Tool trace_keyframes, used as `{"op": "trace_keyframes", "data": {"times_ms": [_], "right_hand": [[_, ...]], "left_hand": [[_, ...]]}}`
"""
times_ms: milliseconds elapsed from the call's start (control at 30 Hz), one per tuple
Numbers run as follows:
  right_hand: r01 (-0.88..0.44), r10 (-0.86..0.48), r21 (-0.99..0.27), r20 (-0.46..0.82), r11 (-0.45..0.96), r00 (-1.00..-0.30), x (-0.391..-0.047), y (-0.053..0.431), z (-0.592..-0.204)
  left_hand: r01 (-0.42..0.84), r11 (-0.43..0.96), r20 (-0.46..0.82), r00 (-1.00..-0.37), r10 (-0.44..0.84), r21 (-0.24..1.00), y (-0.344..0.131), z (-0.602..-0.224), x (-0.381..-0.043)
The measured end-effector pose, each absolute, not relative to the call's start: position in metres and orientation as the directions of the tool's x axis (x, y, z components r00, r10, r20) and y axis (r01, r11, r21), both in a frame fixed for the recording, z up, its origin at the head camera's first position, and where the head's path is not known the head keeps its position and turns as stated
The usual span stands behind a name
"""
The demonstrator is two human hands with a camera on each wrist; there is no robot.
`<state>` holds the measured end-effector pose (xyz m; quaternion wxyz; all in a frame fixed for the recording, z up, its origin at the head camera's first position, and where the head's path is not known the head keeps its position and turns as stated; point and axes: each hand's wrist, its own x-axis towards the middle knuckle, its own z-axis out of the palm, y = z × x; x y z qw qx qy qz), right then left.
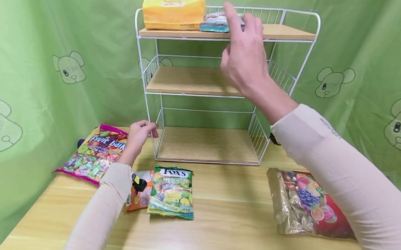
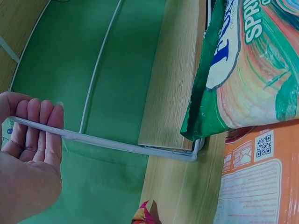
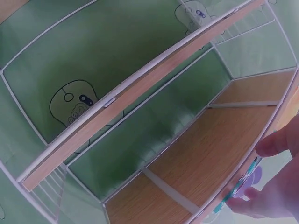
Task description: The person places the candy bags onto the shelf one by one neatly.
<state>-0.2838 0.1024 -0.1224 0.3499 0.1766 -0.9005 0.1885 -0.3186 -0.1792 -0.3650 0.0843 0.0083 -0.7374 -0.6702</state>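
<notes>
A white wire rack [image 1: 143,59] with three wooden shelves stands at the back of the table. My left hand [image 1: 143,132] grips its left front post low down; in the left wrist view the fingers [image 2: 39,114] curl round the white bar. High at the top shelf [image 1: 285,31], my right hand [image 1: 245,54] reaches over a teal and pink bag [image 1: 213,23], index finger raised straight. The right wrist view has its thumb and a fingertip by the teal edge [image 3: 245,179] of that bag. A yellow bag [image 1: 173,13] stands left of it.
On the table, a green Fox's Spring Tea bag [image 1: 172,194] overlaps an orange bag [image 1: 142,193] in front of the rack. A Fruit candy bag [image 1: 98,154] with pink edges lies left, and a red and gold fruit-print bag [image 1: 308,204] right, partly under my right sleeve. Green cloth [image 1: 100,27] hangs behind.
</notes>
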Motion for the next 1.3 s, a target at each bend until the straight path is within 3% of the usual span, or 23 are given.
{"op": "trace_keyframes", "data": {"times_ms": [167,300,467,767,1033,1167,1300], "right_hand": [[-0.524,-0.26,-0.13,0.753,0.842,-0.604,-0.275,0.096,-0.135],[-0.555,-0.316,-0.101,0.733,0.825,-0.602,-0.265,0.09,-0.152],[-0.564,-0.373,-0.092,0.662,0.82,-0.65,-0.256,0.088,-0.188],[-0.522,-0.425,-0.147,0.421,0.84,-0.802,-0.256,0.091,-0.258],[-0.386,-0.37,-0.396,0.119,0.833,-0.921,-0.258,0.095,-0.305],[-0.276,-0.342,-0.472,-0.058,0.837,-0.938,-0.26,0.091,-0.332],[-0.264,-0.362,-0.473,-0.126,0.84,-0.924,-0.262,0.086,-0.355]], "left_hand": [[0.087,0.082,0.097,-0.987,-0.128,0.993,-0.18,-0.365,-0.32],[0.088,0.075,0.097,-0.987,-0.127,0.993,-0.178,-0.364,-0.321],[0.094,0.089,0.104,-0.988,-0.115,0.992,-0.175,-0.361,-0.318],[0.109,0.09,0.12,-0.985,-0.128,0.99,-0.173,-0.36,-0.314],[0.098,0.098,0.11,-0.986,-0.126,0.99,-0.174,-0.359,-0.315],[0.1,0.095,0.112,-0.985,-0.128,0.99,-0.175,-0.359,-0.315],[0.1,0.091,0.111,-0.985,-0.128,0.991,-0.175,-0.36,-0.314]]}}
